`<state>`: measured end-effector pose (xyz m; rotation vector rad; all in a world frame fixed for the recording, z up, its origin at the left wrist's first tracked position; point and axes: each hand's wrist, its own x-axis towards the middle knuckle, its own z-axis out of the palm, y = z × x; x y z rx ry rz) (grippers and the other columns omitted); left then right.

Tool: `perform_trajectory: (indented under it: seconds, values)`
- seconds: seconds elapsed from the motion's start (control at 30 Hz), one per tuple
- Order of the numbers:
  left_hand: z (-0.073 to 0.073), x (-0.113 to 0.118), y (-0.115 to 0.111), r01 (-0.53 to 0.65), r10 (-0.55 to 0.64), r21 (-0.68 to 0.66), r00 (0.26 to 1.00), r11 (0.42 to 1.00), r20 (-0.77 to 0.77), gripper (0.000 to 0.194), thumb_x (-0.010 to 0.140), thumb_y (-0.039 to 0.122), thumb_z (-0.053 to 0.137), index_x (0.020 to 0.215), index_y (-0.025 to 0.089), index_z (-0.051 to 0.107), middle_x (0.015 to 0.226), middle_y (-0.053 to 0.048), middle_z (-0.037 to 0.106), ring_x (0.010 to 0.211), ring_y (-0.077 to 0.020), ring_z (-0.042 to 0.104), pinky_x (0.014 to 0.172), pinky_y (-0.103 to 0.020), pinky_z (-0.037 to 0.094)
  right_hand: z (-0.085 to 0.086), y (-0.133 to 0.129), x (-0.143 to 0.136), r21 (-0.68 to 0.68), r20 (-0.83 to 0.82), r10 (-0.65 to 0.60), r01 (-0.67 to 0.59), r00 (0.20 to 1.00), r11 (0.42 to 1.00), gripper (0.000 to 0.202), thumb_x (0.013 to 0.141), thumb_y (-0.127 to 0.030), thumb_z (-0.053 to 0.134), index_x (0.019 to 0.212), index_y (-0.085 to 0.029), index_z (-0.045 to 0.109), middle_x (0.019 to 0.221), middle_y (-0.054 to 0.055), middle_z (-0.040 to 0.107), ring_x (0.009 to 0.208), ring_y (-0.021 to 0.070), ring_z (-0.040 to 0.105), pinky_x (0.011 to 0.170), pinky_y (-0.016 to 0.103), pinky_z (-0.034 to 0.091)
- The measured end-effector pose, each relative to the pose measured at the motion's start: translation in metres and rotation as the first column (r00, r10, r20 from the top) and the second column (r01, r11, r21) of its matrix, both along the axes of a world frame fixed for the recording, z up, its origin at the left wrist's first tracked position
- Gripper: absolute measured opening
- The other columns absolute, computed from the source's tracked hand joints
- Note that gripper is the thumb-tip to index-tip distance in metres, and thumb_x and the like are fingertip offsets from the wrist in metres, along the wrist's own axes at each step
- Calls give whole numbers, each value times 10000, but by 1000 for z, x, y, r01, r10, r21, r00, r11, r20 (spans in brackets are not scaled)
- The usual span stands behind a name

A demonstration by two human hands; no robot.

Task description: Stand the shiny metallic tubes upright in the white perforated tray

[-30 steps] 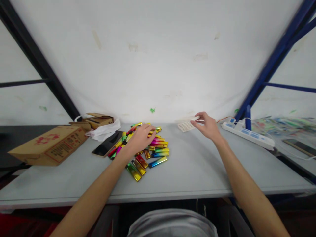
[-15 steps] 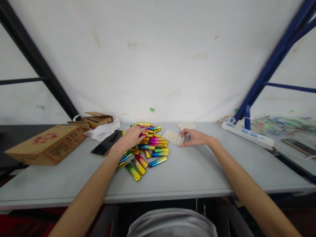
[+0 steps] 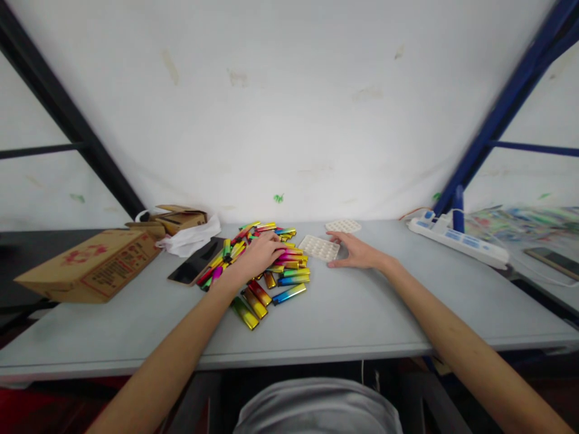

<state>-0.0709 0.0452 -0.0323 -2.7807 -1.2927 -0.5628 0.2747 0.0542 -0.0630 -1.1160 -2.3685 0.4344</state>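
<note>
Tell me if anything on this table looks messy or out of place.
The colourful lighters lie in a loose, criss-crossed heap under the left hand. A cardboard box hangs over the table's left edge. The white tray lies flat.

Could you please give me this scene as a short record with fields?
surface: grey table
left hand: resting on the pile of lighters, fingers curled; grip unclear
right hand: touching the near white tray
far tray: second white tray, behind the first
left side: cardboard box, white bag, phone
right side: power strip
</note>
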Motion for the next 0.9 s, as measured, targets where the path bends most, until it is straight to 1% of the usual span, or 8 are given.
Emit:
perform_trajectory:
  seconds: [0.3,0.4,0.47,0.57,0.67,0.77,0.83,0.9]
  values:
    - [7,-3,-3,44,-31,-92,990,995,135,165,947,330,599,993,197,685,1061,-87,705,1064,-267,639,984,-428,494,9,-5,0,5,-36,-1,1,999,1000,897,770,-478,826,1508,-161,427,1396,215,600,1239,357,624,1079,539,468]
    - [15,1,-9,13,8,-66,952,998,307,205,946,366,597,1034,198,678,1078,-87,734,1050,-269,669,993,-434,497,11,-6,1,-2,-59,-15,15,998,1000,893,790,-462,811,1519,-145,403,1411,223,586,1229,354,625,1035,511,505]
    - [23,5,-14,-3,48,-91,865,996,500,245,912,414,649,1016,195,685,1060,-83,752,1032,-261,690,984,-419,515,12,-6,2,-2,-83,-35,35,996,999,893,799,-469,799,1525,-148,389,1407,217,586,1208,346,629,974,483,542]
    - [31,11,-22,64,173,-277,643,959,746,357,792,456,783,997,175,707,969,-83,773,903,-241,721,855,-371,572,12,-5,3,11,-142,-40,42,989,999,878,807,-470,790,1533,-209,372,1415,171,585,1219,330,612,890,434,578]
    - [35,20,-27,181,306,-405,410,896,859,410,708,437,858,962,137,742,864,-83,764,783,-208,701,762,-338,574,10,-2,4,4,-207,-38,40,978,999,861,805,-456,793,1529,-262,369,1426,133,575,1235,315,593,887,425,581]
    - [36,33,-27,315,367,-404,172,859,914,383,692,414,875,897,121,739,839,-64,730,780,-173,676,756,-305,561,5,1,4,-26,-238,-46,41,970,999,846,807,-452,791,1520,-260,377,1389,131,589,1232,307,590,899,429,575]
    - [36,43,-27,431,380,-388,108,815,919,375,726,429,855,906,137,701,873,-48,712,789,-154,671,744,-288,559,1,1,4,-33,-245,-46,39,968,999,828,812,-453,789,1509,-248,392,1360,136,602,1237,305,591,927,438,563]
    - [36,53,-28,528,375,-387,135,756,917,364,790,464,803,928,173,633,856,-22,693,724,-133,658,700,-284,558,-2,1,3,-25,-250,-38,32,967,999,812,813,-451,791,1498,-243,408,1357,141,604,1243,303,595,969,456,543]
